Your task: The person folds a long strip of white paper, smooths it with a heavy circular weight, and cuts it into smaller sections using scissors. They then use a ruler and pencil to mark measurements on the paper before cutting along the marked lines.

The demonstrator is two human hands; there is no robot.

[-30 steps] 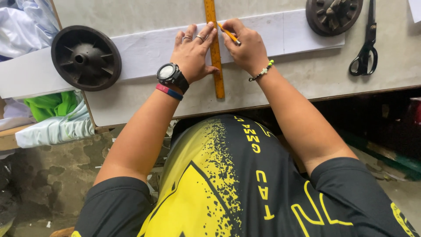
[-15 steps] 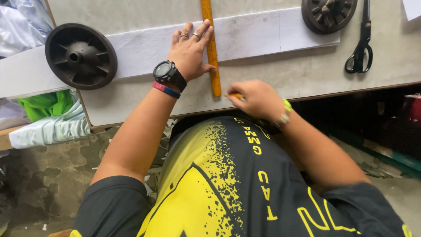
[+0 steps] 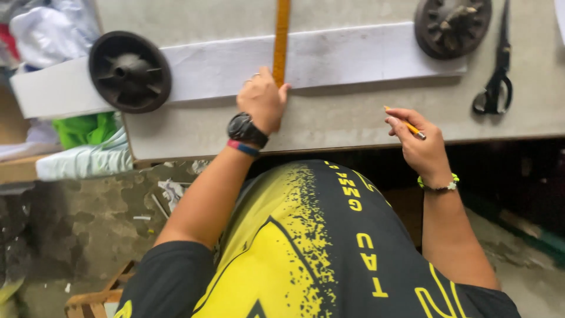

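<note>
Yellow ruler (image 3: 281,35): stiff, light, likely slippery; left hand (image 3: 263,100) curled, pressing its lower end near the table's (image 3: 353,126) front edge; right hand (image 3: 419,144) pinching a pencil (image 3: 406,125).

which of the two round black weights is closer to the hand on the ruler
The left weight, at the white strip's left end; the other weight lies farther from the left hand.

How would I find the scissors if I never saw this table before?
Look at the grey table and follow the long white strip to its right end, where a round black weight sits on it. Just right of that weight, past the right hand with the pencil, lie the scissors. They are the only thin, dark thing with two finger loops, pointing away from the person.
</note>
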